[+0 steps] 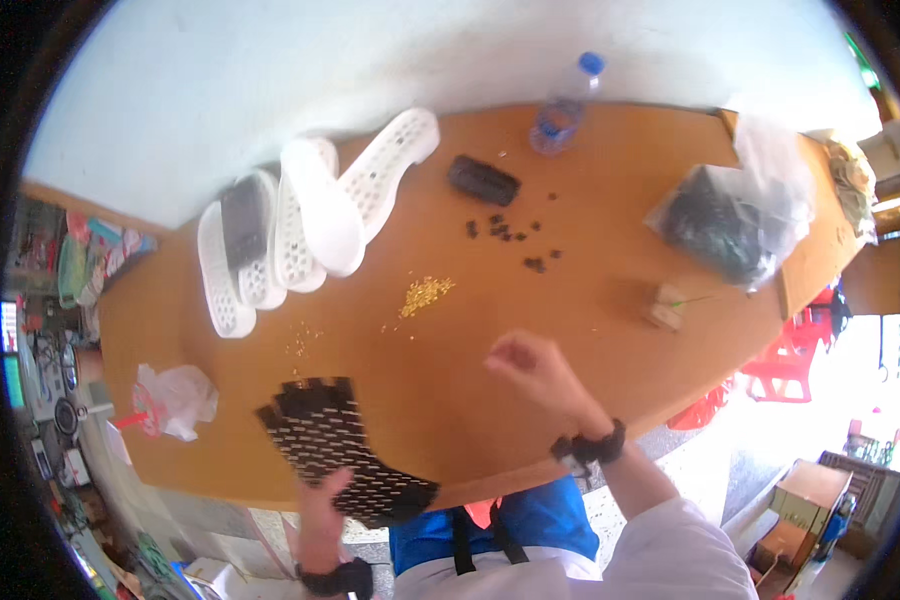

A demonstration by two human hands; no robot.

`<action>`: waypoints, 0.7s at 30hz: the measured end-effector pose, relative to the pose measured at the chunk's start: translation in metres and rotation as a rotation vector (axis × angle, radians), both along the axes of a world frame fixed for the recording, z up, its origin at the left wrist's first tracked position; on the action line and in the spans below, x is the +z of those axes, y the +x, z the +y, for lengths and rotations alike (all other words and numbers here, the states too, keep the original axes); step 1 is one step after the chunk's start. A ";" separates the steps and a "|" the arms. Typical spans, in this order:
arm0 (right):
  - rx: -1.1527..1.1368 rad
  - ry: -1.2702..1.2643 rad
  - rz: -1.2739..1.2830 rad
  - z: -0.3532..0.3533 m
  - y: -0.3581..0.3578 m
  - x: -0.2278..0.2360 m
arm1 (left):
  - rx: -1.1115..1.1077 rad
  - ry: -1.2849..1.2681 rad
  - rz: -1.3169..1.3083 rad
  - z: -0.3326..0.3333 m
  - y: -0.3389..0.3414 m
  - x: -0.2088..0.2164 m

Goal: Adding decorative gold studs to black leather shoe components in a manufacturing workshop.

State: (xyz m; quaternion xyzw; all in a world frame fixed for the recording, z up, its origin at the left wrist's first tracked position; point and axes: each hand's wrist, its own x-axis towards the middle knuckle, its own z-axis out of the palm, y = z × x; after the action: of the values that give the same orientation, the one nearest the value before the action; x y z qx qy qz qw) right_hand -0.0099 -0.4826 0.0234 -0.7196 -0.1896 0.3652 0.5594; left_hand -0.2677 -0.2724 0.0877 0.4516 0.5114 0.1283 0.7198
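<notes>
My left hand [322, 505] grips the near edge of a flat black piece [325, 435] covered in rows of short white dashes, with several stubby tabs at its far end. The piece lies tilted across the table's near edge. Its kind I cannot tell. Over the table to the right hovers my right hand [535, 370], its fingers curled together; whatever they pinch, if anything, is too small to make out. Beyond the hands lies a loose pile of tiny gold-coloured bits [425, 296], with more scattered grains [302, 340] nearer the black piece.
White perforated shoe soles [388, 175] lie at the back left, a dark rectangular object [243, 222] on one. Behind are a black case [484, 180], small black pieces [500, 230] and a bottle [560, 115]. Right: a plastic bag [735, 220] and small block [665, 308]. Left: a crumpled bag [185, 400].
</notes>
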 end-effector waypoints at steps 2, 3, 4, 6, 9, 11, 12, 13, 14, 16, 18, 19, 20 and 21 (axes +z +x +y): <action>-0.003 0.035 0.083 -0.020 -0.033 0.035 | -0.258 -0.061 0.073 -0.035 0.023 0.017; -0.013 0.077 0.132 -0.036 -0.047 0.045 | -0.404 -0.036 0.043 -0.056 0.041 0.030; -0.057 0.076 0.127 -0.048 -0.059 0.057 | -0.551 -0.014 0.017 -0.077 0.057 0.044; -0.088 0.391 0.427 -0.072 -0.085 0.087 | -0.668 0.071 -0.002 -0.112 0.081 0.072; -0.199 0.297 0.351 -0.111 -0.091 0.139 | -0.767 0.254 -0.070 -0.174 0.111 0.107; -0.299 0.331 0.328 -0.139 -0.095 0.158 | -0.769 0.362 -0.108 -0.213 0.125 0.130; -0.359 0.364 0.308 -0.149 -0.090 0.168 | -0.800 0.369 -0.154 -0.228 0.136 0.142; -0.410 0.334 0.182 -0.162 -0.086 0.182 | -0.828 0.373 -0.195 -0.245 0.149 0.158; -0.440 0.434 0.184 -0.176 -0.084 0.181 | -0.803 0.441 -0.264 -0.267 0.157 0.180; -0.448 0.440 0.326 -0.206 -0.073 0.194 | -0.961 0.475 -0.312 -0.283 0.170 0.190; -0.543 0.453 0.314 -0.221 -0.068 0.200 | -1.037 0.427 -0.342 -0.288 0.179 0.195; -0.566 0.438 0.351 -0.228 -0.067 0.209 | -1.105 0.359 -0.367 -0.285 0.180 0.197; -0.593 0.421 0.390 -0.235 -0.066 0.217 | -1.126 0.356 -0.361 -0.281 0.183 0.199; -0.624 0.391 0.399 -0.240 -0.067 0.224 | -1.202 0.251 -0.366 -0.276 0.187 0.202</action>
State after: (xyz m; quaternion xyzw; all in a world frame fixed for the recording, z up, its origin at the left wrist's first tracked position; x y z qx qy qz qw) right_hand -0.0766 -0.7222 0.2475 -0.5380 0.0838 0.2676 0.7949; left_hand -0.0806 -0.5481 0.2900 0.7112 0.0187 -0.1637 0.6834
